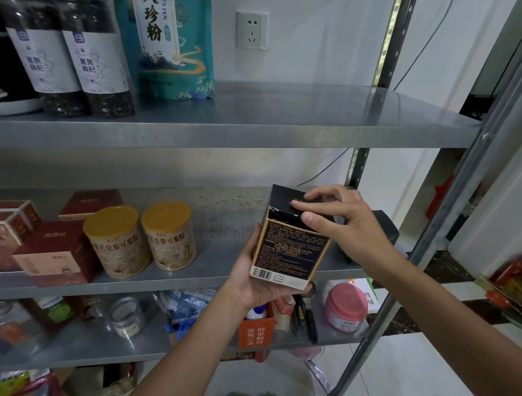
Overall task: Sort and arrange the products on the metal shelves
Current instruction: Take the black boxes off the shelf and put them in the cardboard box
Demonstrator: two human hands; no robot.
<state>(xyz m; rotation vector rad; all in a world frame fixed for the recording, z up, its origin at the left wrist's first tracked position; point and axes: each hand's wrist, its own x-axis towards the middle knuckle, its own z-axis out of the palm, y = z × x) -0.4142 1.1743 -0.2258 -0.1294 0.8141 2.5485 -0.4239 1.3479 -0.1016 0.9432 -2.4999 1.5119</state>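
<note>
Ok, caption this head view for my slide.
Left hand cradles a black box, right hand on its top, before metal shelves.

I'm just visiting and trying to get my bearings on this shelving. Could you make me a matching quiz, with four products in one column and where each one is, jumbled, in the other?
Things
1. teal pouch
2. gold-lidded tins
3. pink-lidded jar
4. black box

Places
A. lower shelf
B. held off the shelves, between the left hand and right hand
C. upper shelf
D. middle shelf

Pairs: 1-C, 2-D, 3-A, 4-B
</note>
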